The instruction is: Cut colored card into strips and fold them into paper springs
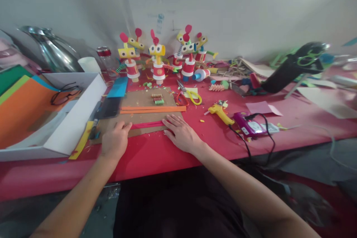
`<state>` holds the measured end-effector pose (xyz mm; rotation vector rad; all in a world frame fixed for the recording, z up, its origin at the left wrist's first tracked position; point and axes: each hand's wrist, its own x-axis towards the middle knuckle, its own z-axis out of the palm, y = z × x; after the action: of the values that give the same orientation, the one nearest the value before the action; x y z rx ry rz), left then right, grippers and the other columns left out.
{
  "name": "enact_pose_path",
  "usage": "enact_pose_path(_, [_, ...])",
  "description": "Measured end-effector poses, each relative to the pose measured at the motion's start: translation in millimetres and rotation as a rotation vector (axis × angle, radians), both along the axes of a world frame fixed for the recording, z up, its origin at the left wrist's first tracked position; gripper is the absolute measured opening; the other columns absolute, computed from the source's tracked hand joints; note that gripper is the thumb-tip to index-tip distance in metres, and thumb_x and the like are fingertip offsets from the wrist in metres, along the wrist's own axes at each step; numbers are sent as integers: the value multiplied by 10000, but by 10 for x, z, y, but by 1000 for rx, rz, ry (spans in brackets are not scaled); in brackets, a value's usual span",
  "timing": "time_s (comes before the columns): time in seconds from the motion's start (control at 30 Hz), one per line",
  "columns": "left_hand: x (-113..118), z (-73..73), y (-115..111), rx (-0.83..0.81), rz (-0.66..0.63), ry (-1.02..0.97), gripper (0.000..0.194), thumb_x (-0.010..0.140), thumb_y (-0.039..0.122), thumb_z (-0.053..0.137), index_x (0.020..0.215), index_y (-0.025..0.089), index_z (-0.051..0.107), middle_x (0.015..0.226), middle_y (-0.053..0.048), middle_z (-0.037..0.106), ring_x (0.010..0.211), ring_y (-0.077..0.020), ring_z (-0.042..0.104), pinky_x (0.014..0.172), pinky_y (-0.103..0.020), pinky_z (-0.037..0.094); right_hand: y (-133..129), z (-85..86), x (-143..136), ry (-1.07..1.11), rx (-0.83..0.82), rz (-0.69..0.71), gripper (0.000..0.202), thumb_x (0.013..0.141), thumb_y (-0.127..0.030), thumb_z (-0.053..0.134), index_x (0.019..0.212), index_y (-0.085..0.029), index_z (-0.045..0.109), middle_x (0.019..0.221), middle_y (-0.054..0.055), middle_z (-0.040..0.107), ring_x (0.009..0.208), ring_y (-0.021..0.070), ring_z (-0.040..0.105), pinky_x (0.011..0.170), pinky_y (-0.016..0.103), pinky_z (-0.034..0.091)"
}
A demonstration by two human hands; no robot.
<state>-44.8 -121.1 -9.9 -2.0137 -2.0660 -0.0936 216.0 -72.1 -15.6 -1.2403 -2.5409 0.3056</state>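
Two narrow pink paper strips (147, 125) lie side by side across a brown cardboard sheet (150, 132). At their left end my left hand (115, 139) is curled closed, thumb and forefinger pinching the strip ends. My right hand (182, 134) lies flat with fingers stretched over their right end, covering it. Just beyond the hands, orange paper strips (153, 109) rest along the cardboard. Small folded paper springs (158, 99), striped in red, green and yellow, sit behind them.
Several paper-cup figures (158, 68) stand at the back. Scissors (192, 95), a yellow glue gun (221, 114) and a purple device (248, 124) with cords are to the right. A white box (74, 119) with coloured paper stands left, beside a dark phone (111, 107).
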Motion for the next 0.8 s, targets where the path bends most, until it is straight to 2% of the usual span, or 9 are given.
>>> enact_pose_path(0.13, [-51, -8, 11, 12, 20, 11, 433, 891, 113, 376, 1231, 162, 640, 990, -107, 661, 885, -246, 596, 639, -336, 473, -9, 4, -5, -2, 7, -4, 473, 971, -357, 425, 1410, -188, 471, 1508, 66, 393, 1425, 209, 297, 1192, 413, 220])
enact_pose_path(0.33, [-46, 5, -6, 18, -21, 64, 430, 896, 135, 356, 1204, 147, 655, 989, -124, 671, 918, -267, 589, 595, -340, 463, -17, 22, -10, -5, 0, -9, 479, 971, -356, 423, 1413, -175, 467, 1510, 77, 388, 1427, 208, 291, 1195, 407, 211])
enact_pose_path(0.67, [-16, 79, -29, 95, -183, -7, 430, 887, 111, 311, 1038, 135, 712, 958, -182, 679, 967, -340, 568, 783, -494, 445, -14, -4, -6, 18, 15, -1, 472, 970, -355, 412, 1411, -195, 470, 1502, 64, 405, 1428, 206, 292, 1191, 428, 221])
enact_pose_path(0.73, [15, 84, -39, 72, -185, 15, 435, 887, 97, 296, 1016, 115, 711, 936, -183, 684, 963, -332, 580, 807, -485, 446, -16, 0, -7, 14, 19, -2, 476, 971, -354, 412, 1413, -187, 466, 1503, 68, 404, 1427, 205, 295, 1192, 423, 219])
enact_pose_path(0.8, [43, 62, -60, 32, -134, 38, 468, 877, 64, 264, 1076, 72, 688, 985, -195, 690, 945, -315, 612, 808, -456, 459, -19, 4, -11, 13, 21, -2, 477, 971, -355, 409, 1413, -183, 465, 1503, 72, 402, 1425, 205, 297, 1192, 422, 218])
